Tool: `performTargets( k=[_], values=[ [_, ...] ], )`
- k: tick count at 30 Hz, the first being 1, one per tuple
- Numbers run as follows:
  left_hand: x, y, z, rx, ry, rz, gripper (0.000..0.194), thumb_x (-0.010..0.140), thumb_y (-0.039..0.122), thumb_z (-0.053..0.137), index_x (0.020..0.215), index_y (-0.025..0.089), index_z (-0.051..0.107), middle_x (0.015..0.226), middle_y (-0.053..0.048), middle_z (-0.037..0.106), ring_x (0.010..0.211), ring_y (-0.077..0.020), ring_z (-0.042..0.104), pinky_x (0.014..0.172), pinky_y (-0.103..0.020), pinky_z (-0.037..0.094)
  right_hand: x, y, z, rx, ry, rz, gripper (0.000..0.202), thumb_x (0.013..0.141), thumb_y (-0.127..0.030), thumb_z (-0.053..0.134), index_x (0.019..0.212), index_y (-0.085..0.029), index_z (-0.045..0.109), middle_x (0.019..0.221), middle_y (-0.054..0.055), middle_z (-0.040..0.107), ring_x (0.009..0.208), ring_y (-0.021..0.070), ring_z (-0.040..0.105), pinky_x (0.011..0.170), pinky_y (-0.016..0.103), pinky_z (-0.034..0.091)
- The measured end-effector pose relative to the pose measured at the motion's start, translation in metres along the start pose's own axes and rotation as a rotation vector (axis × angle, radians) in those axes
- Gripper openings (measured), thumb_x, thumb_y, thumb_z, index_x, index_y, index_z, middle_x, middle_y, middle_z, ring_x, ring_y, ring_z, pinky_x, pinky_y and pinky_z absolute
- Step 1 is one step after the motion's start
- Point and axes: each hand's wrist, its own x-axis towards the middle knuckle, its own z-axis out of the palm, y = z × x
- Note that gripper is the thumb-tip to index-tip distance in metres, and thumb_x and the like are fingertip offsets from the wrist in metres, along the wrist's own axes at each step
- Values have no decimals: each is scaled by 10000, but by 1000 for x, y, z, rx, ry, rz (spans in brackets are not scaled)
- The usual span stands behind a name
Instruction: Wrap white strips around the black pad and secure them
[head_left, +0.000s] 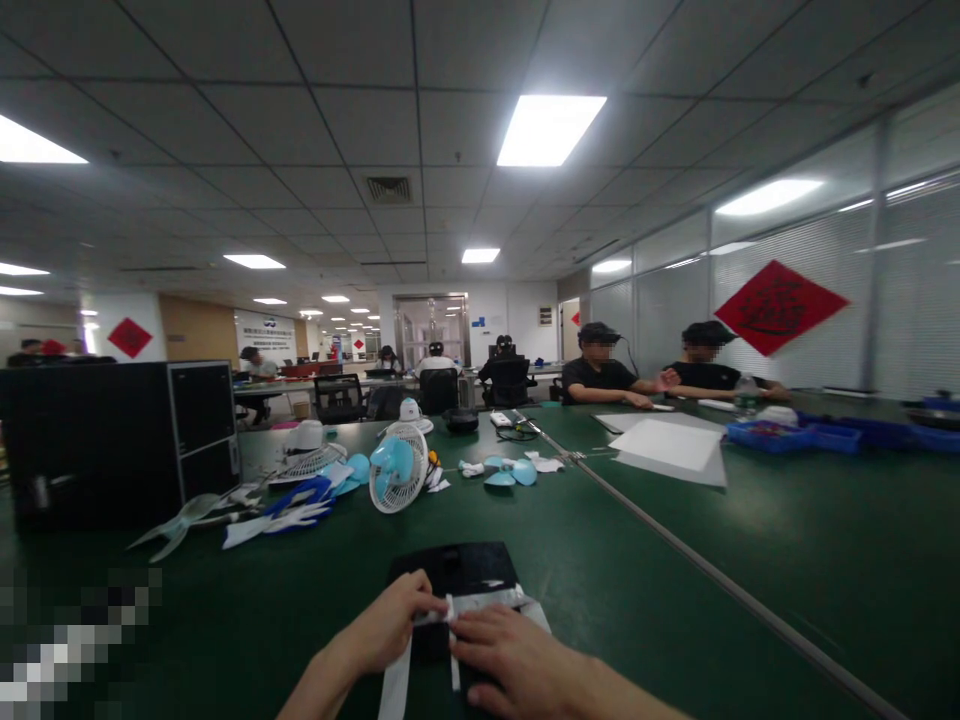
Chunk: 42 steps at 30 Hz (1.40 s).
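White strips [487,602] on a black case [457,562], near side of the table [622,600]: one's across, others trail loose, so part-done I'd guess. Left hand [386,622], can't tell if pinching; right hand [510,655], fingers flat.

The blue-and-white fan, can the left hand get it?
Probably, with a stretch: nothing tall stands between the left hand and the fan, though the hand seems busy at the white strip.

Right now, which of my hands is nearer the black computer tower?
Left: your left hand is right of the black computer tower; your right hand is farther right.
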Motion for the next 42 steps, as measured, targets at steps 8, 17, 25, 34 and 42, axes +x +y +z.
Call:
performTargets(
  k=[8,17,25,34,42],
  values=[
    [-1,0,0,-10,-1,12,592,719,-25,347,1064,323,678,1017,-9,540,960,-169,484,846,-287,356,1,-5,-3,-3,-9,-4,461,910,-368,572,1337,-200,527,1375,96,547,1288,242,452,1110,380,294],
    [0,-3,1,-6,5,12,618,683,-30,355,1094,318,657,1027,-14,532,963,-174,489,850,-294,369,0,-2,0,57,11,37,541,886,-399,611,1377,-208,493,1482,103,430,1353,271,382,1149,414,248],
    [-1,-1,1,-25,6,22,599,721,-13,347,1123,312,650,1049,-19,555,984,-174,503,887,-301,373,2,0,2,68,9,39,567,879,-439,607,1376,-191,494,1464,118,448,1340,281,388,1139,428,260],
    [-2,2,-4,-36,-19,-11,506,767,20,356,1055,299,665,1043,-10,544,974,-162,505,854,-281,374,1,5,-11,53,93,246,431,910,-389,556,1309,-226,546,1219,80,632,1118,243,562,994,367,418],
    [-4,-4,-8,-75,-3,-32,305,863,157,400,913,236,690,1018,-12,581,948,-148,535,832,-247,392,-2,30,-12,-26,145,286,249,941,-296,498,933,-194,725,1033,52,699,976,197,602,914,290,439]
  ],
)
